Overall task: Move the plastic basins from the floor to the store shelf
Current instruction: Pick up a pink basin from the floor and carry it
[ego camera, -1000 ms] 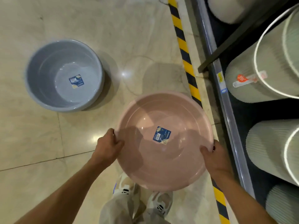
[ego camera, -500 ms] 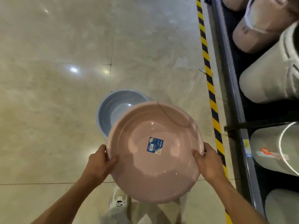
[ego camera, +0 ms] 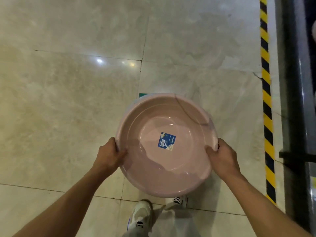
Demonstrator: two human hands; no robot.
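I hold a round pink plastic basin point(ego camera: 153, 168) in front of me, above the tiled floor. A blue label point(ego camera: 166, 141) is stuck to its inner bottom. My left hand point(ego camera: 109, 155) grips the rim on the left side, thumb inside. On the opposite rim, my right hand point(ego camera: 222, 159) grips the same way. A thin pale-blue sliver and a green corner point(ego camera: 142, 95) peek out behind the basin's far rim; whatever lies under the basin is hidden.
A black-and-yellow hazard stripe point(ego camera: 266, 103) runs along the floor on the right. Beyond it stands the dark metal edge of the store shelf point(ego camera: 294, 100). My white sneakers point(ego camera: 141, 214) are below the basin. Glossy beige tiles point(ego camera: 68, 100) spread to the left.
The view has swung left away from the shelf goods. The grey basin on the floor has slipped out of sight behind the pink basin, which stays in both hands.
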